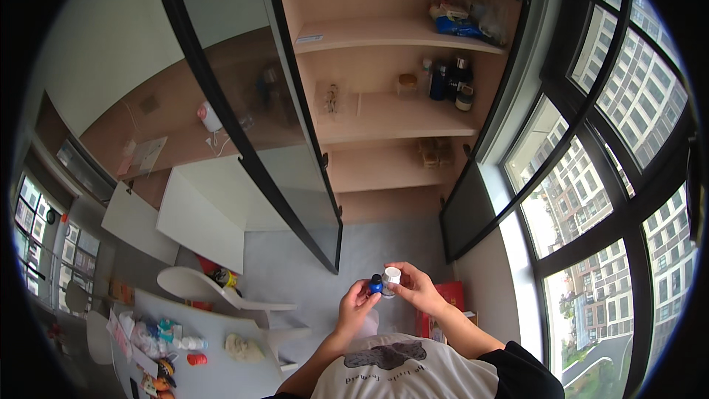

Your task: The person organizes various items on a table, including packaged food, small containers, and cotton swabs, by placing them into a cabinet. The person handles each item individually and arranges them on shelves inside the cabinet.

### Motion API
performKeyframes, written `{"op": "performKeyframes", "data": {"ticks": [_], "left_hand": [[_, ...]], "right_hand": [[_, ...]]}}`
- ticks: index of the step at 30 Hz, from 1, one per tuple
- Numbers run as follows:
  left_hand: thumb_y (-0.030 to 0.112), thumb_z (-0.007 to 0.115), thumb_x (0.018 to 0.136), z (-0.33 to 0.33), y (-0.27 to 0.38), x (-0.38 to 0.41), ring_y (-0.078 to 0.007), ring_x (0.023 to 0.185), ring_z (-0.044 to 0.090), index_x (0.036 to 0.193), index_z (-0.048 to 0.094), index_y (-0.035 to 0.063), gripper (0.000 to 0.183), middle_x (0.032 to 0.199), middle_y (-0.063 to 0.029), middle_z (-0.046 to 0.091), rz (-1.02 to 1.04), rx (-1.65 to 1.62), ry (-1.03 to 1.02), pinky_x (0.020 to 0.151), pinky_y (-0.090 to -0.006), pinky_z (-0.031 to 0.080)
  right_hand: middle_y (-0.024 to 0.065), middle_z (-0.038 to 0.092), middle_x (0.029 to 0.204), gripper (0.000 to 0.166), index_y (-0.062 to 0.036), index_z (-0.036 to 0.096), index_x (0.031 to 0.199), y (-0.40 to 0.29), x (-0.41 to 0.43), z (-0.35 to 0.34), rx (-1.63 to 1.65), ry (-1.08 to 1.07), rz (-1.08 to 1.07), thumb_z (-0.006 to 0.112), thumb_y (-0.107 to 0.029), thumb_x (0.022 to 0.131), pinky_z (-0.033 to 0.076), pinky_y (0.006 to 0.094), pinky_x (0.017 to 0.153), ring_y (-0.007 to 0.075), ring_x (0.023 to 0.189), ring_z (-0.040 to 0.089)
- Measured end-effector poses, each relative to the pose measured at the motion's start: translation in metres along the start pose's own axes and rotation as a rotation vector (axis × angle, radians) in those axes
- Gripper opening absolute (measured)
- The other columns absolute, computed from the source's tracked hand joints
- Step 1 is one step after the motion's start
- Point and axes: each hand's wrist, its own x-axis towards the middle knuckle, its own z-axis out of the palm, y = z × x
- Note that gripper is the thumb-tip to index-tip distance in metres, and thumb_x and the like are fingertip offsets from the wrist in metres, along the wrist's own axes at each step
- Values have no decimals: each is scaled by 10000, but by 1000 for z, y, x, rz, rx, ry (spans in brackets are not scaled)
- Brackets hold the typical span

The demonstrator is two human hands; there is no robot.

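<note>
In front of my chest, my left hand [357,306] grips a small blue bottle [375,286] with a black cap. My right hand [419,288] is closed around a bottle with a white cap [391,275], whose body is partly hidden by my fingers. The two bottles are side by side, almost touching. Beyond them stands a tall wooden cabinet [382,116] with its black-framed glass doors open. On a middle shelf are dark vacuum flasks [438,82], a jar with a yellowish lid [407,84] and a clear box [335,101].
The open left door [299,199] and right door [460,227] flank the cabinet. Plastic bags [460,22] lie on an upper shelf. At lower left, a white table [227,377] holds several items, with a white chair [194,288] beside it. Windows [576,194] line the right.
</note>
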Motion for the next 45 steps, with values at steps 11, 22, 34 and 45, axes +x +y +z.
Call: {"op": "performKeyframes", "data": {"ticks": [11,22,34,45], "left_hand": [[29,605,866,-15,58,151,-119,1007,538,1173,476,-14,336,1073,-53,557,102,-47,-34,878,-256,443],[23,612,859,11,107,290,-125,1025,528,1187,478,-13,356,1089,-53,551,232,-40,-85,902,-261,421],[83,644,853,75,208,457,-112,950,554,1161,514,-21,350,1045,-50,581,431,64,-46,855,-243,444],[192,656,846,86,325,624,-122,944,558,1155,576,-20,383,1031,-56,618,449,474,17,862,-270,418]], "right_hand": [[19,591,894,416,-28,516,1200,-70,140,-41,-328,96,-168,679,-116,828,470,236,660,62,743,543],[93,616,837,487,-43,517,1211,-138,232,-109,-518,225,-408,705,-125,769,485,289,623,160,649,579],[32,578,841,514,-4,513,1219,-244,364,-223,-558,159,-606,727,-109,764,448,235,605,72,661,511],[71,620,995,427,-17,535,1200,-339,543,-304,-535,87,-688,673,-115,808,476,251,647,101,757,557]]}}
